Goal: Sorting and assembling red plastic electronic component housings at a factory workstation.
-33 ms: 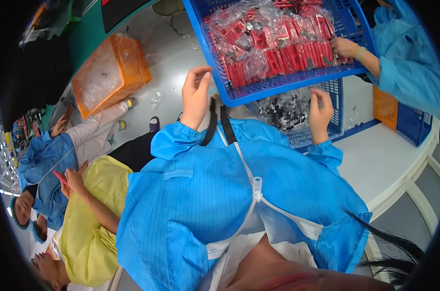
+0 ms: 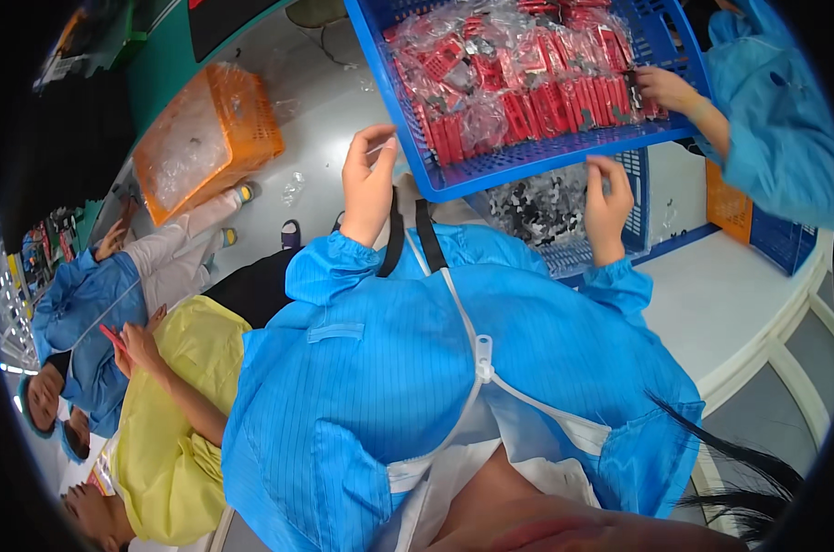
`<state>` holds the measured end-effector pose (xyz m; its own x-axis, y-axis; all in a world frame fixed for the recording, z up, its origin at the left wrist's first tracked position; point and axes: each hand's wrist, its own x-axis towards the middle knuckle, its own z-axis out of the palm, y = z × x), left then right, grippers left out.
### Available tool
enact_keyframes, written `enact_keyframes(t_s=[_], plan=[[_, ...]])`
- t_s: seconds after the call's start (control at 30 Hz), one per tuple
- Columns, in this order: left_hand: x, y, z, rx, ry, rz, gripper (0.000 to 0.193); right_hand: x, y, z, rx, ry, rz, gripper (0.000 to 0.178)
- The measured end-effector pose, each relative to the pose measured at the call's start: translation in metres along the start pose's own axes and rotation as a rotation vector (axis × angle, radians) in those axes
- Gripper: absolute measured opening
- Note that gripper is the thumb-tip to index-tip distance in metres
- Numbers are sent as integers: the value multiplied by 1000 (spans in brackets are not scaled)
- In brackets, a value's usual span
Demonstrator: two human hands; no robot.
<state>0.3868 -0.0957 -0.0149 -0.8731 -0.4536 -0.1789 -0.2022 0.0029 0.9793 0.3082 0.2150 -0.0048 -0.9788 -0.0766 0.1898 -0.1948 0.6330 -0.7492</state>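
In front of me is a large blue plastic crate point(image 2: 527, 162) of red flat parts point(image 2: 550, 109) in clear plastic bags. Beside its near left corner, my left hand point(image 2: 369, 184) is raised, fingers bent and thumb apart, with nothing seen in it. My right hand point(image 2: 608, 210) is just below the near rim, its fingers curled loosely and its thumb apart. Its fingertips come close to the rim; whether they touch is unclear. A co-worker's hand point(image 2: 667, 89) reaches in from the right, on the bagged red parts.
Below the crate, a second blue crate point(image 2: 636, 170) holds many small black, grey and white pieces point(image 2: 536, 213). A white table point(image 2: 711, 304) extends right, with orange point(image 2: 728, 204) and blue point(image 2: 785, 235) bins. On the left are an orange crate point(image 2: 242, 120) of plastic bags and several people.
My right hand has risen slightly toward the crate's near rim. The co-worker's hand has shifted a little to the right. My left hand has barely moved.
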Motion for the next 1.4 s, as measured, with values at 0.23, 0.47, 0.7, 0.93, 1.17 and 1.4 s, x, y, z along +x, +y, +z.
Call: enact_keyframes(t_s=[0.23, 0.47, 0.7, 0.93, 1.17, 1.4], plan=[[29, -23, 16, 475, 51, 101, 63, 64, -14, 74, -256, -553, -220, 25], [58, -41, 38, 373, 40, 15, 70, 108, 31, 114, -415, -1072, -66, 40], [61, -40, 43, 291, 3, -32, 65, 174, 149, 162, -926, -1032, 212, 34], [50, -44, 28, 245, 78, -121, 64, 163, 243, 144, -1135, -1086, 547, 58], [50, -44, 26, 327, 44, -103, 64, 168, 205, 147, -1225, -1374, 382, 36], [57, -42, 36, 240, 7, -93, 63, 159, 214, 122, -1377, -1094, 206, 23]])
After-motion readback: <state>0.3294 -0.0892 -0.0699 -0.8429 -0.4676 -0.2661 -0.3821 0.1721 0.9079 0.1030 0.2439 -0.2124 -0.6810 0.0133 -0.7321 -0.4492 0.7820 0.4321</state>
